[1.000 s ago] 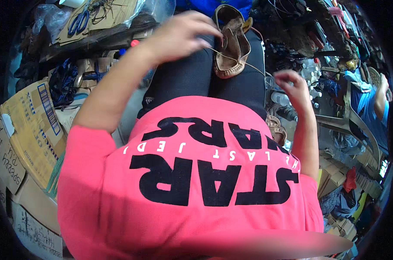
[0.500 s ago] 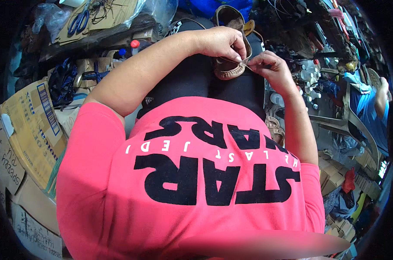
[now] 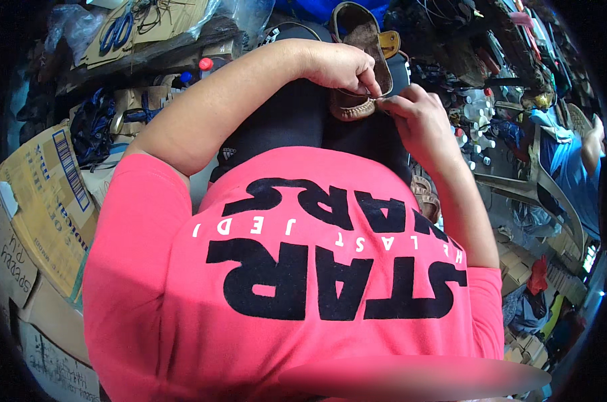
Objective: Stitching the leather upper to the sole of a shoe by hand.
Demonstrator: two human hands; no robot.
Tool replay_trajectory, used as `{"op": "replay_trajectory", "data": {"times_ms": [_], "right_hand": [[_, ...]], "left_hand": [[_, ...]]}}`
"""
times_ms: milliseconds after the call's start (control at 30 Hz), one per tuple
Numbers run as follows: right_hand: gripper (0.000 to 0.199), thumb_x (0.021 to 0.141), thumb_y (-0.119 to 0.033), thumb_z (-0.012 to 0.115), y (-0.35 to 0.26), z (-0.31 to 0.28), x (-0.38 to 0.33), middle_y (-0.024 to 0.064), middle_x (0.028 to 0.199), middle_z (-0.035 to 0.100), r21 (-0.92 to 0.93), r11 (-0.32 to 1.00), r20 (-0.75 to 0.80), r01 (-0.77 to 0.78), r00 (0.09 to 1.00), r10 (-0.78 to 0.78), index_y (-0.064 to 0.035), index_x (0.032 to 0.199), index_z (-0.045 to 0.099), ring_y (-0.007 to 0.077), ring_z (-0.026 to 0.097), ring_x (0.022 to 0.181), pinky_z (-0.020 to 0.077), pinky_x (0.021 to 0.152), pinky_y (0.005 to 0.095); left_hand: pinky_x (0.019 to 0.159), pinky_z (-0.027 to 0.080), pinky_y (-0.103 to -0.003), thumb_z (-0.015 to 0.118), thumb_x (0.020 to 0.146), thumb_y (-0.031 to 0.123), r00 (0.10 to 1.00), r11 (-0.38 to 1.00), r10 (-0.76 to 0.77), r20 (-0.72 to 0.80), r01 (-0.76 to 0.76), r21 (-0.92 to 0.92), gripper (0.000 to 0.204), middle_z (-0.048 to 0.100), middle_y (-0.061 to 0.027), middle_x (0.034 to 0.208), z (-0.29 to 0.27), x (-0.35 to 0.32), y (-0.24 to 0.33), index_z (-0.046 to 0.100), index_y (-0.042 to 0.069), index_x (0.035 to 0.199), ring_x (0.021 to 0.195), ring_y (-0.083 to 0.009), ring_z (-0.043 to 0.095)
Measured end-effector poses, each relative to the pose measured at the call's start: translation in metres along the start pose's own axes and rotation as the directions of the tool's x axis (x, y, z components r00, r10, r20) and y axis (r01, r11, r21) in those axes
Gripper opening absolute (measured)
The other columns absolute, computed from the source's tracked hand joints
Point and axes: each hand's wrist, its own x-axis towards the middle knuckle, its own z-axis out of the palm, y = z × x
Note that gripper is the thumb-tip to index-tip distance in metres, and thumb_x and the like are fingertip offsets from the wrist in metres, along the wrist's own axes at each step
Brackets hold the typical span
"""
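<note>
Brown leather sandal with a stitched tan edge (image 3: 357,67): lies sole-down on the person's dark-trousered lap (image 3: 296,120), toe end pointing away. Left hand (image 3: 337,67) rests over the sandal's near side, fingers pinched at its stitched rim. Right hand (image 3: 414,114) sits just beside that rim, fingertips pinched together on something too small to make out, possibly a thread.

At upper centre of the frame, the left hand (image 3: 337,67) and right hand (image 3: 414,117) meet over the brown leather sandal (image 3: 360,67) on dark-trousered knees (image 3: 296,127), the only open surface. Cardboard boxes (image 3: 42,194) crowd the left edge; small white bottles (image 3: 474,134) and a grey plastic chair (image 3: 544,187) hem the right
</note>
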Motion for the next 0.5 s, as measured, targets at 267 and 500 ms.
{"op": "replay_trajectory", "data": {"times_ms": [267,500], "right_hand": [[0.018,0.077,-0.004,0.06,0.005,0.016,0.023,0.0152,0.083,0.06,0.077,0.996,0.127,-0.047,0.991,0.037,-0.0105,0.09,0.07,0.0327,0.062,0.079,0.0493,0.071,0.0379],[0.016,0.084,-0.023,0.067,0.033,0.005,0.0,0.004,0.076,0.06,0.538,0.774,0.247,-0.334,0.94,0.234,-0.0085,0.092,0.069,0.0182,0.054,0.063,0.0453,0.062,0.0295]], "left_hand": [[0.078,0.047,-0.033,0.072,0.07,0.007,0.971,0.989,0.132,-0.199,-0.116,0.091,0.028,0.058,-0.007,0.095,0.014,0.011,-0.024,0.069,0.009,0.099,0.089,-0.0234,0.058],[0.078,0.05,-0.038,0.071,0.074,0.015,0.715,0.973,0.033,-0.698,0.137,0.186,0.029,0.059,-0.0118,0.096,0.042,-0.037,0.012,0.061,0.007,0.101,0.091,-0.0317,0.06]]}}
